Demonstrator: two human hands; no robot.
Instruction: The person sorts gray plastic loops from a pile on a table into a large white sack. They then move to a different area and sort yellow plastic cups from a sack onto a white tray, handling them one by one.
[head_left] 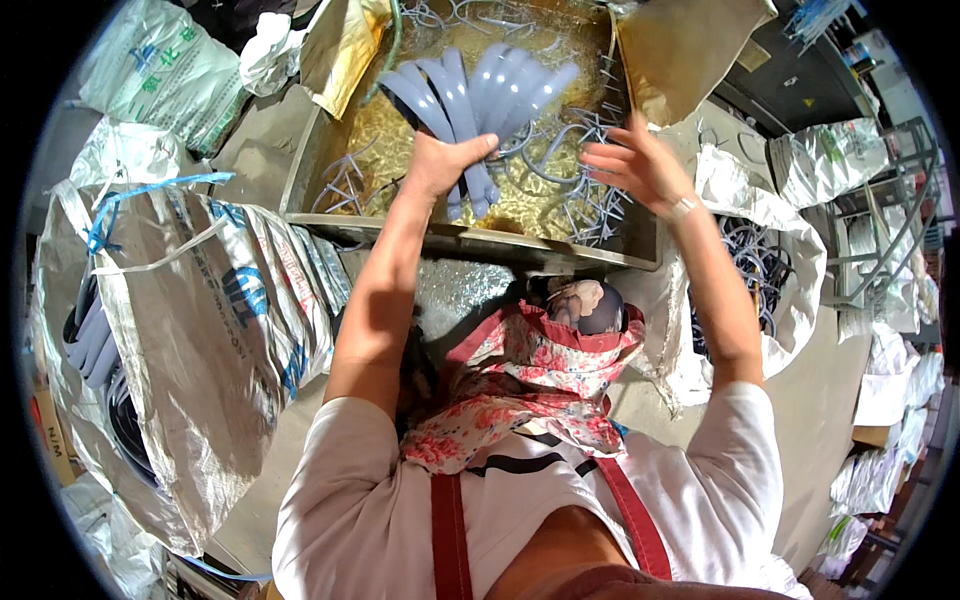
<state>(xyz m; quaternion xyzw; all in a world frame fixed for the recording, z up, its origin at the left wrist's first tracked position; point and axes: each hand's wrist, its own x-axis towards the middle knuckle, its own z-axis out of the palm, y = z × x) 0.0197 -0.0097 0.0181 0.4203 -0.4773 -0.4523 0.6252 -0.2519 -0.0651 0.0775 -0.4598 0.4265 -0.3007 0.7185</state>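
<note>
My left hand [438, 166] is closed round the lower part of a bundle of glossy grey-blue strips [457, 100], whose wide, curved ends fan out above it. The bundle hangs over a metal tub [500, 243] of shallow, yellowish water. Over the tub's right side, my right hand [640, 168] is raised with fingers stretched apart, slightly blurred and holding nothing. Thin grey offcuts [596, 215] lie in the water below it, some in loops and some in branching pieces. Similar thin pieces [345, 180] lie in the tub's left corner.
A large woven sack [190, 370] holding grey strips [92, 335] stands at my left. At right, an open white sack [800, 250] holds dark tangled loops [750, 265]. Brownish panels [690, 50] rise at the tub's far corners. My floral apron [530, 375] covers my lap.
</note>
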